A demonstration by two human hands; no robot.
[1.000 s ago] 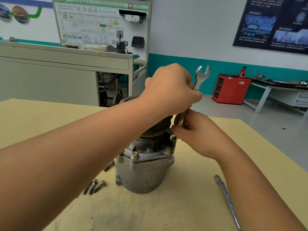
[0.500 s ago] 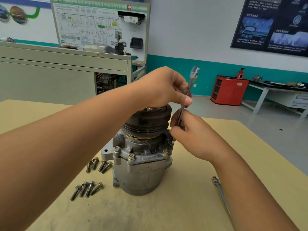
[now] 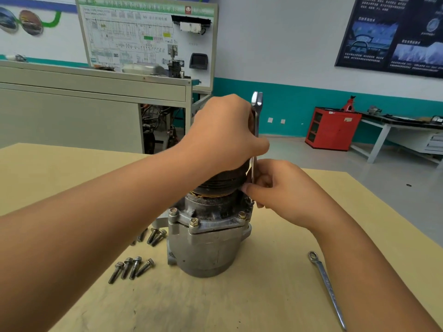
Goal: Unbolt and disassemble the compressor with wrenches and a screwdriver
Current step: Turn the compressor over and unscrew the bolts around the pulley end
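Note:
A grey metal compressor (image 3: 206, 245) stands upright on the wooden table (image 3: 239, 303), its dark pulley on top. Bolts (image 3: 193, 222) still sit in its flange. A steel wrench (image 3: 256, 111) stands nearly upright at the compressor's right side, open jaw at the top. My left hand (image 3: 223, 133) grips the wrench's upper shaft above the pulley. My right hand (image 3: 280, 190) pinches the wrench's lower end against the flange's right edge; that end is hidden by my fingers.
Several loose bolts (image 3: 130, 268) lie on the table left of the compressor, more (image 3: 155, 236) just behind them. A second long wrench (image 3: 327, 288) lies at the right. Beyond the table stand a grey training bench (image 3: 96, 111), a red cabinet (image 3: 333, 128) and a workbench (image 3: 402, 130).
The wrench has swung from tilted right to nearly upright, its jaw now edge-on. My view has shifted, so more loose bolts show at the left.

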